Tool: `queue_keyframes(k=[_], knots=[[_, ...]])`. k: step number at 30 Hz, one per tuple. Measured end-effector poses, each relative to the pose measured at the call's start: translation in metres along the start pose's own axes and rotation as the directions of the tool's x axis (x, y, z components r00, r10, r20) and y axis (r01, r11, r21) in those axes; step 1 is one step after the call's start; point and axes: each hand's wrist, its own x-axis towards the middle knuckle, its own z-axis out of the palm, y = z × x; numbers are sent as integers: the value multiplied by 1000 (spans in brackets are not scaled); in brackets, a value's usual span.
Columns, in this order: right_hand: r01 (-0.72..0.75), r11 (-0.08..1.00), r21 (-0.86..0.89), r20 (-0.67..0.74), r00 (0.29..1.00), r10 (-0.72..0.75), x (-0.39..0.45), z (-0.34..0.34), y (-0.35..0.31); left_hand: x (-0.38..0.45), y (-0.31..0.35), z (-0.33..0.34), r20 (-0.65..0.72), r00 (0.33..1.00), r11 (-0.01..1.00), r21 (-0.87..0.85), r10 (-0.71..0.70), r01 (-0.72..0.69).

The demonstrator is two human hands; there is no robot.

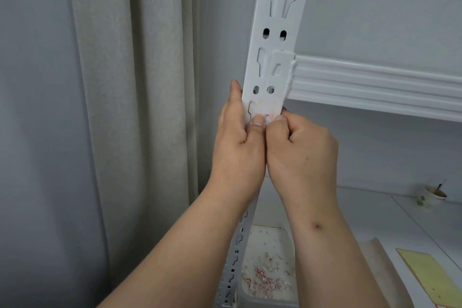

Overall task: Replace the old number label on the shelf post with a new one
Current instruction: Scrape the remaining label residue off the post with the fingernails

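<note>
- Two thumbs meet on the post point(276, 40), at a patch of pinkish label residue point(265, 107) just below a pair of round holes.
- Left hand point(240, 142): the thumb lies up the front of the post with its nail showing, and the fingers are curled round the post's left edge, so the hand grips the post.
- Right hand point(300, 147): the fingers are curled tight into the palm and the thumb tip presses against the lower edge of the residue. Something small and pale seems to sit at the thumb tip, but I cannot tell whether it is pinched.
- Only faint red-and-white smears of the label show on the white metal; no whole number label is in view.
- The post is white, tilted a little to the right in the picture, and cut with keyhole slots and round holes. It runs down behind the wrists to the bottom edge.
- A ribbed white shelf beam point(375, 87) hooks into the post just above the hands and runs off to the right.
- Below the arms a pale tray point(260, 240) holds red-and-white scraps point(265, 277).
- A yellow sheet point(430, 275) lies at lower right.
- A paper cup point(431, 196) stands farther back on the right.
- A beige curtain point(130, 107) hangs at left.
</note>
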Motion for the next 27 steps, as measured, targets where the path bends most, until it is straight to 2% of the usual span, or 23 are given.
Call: queue_keyframes(k=[5,9,12,19,24,27], knots=[[-20,999,31,37,999,18,1,0,2,-1,2,0,-18,1000,1000,7,-8,8],[-104,981,164,-74,990,117,-11,1,8,-3,5,0,-20,999,999,12,-36,36],[-151,954,258,-83,981,178,-23,-1,13,-6,9,-2,-22,999,999,34,-27,27],[-255,877,408,81,966,244,-35,-14,20,-25,12,-1,-53,998,996,83,-30,34],[-358,795,490,229,933,278,-47,-21,32,-73,-12,7,-220,955,935,333,200,-119],[-395,776,491,284,915,286,-54,-25,40,-91,-28,8,-248,941,914,388,231,-122]])
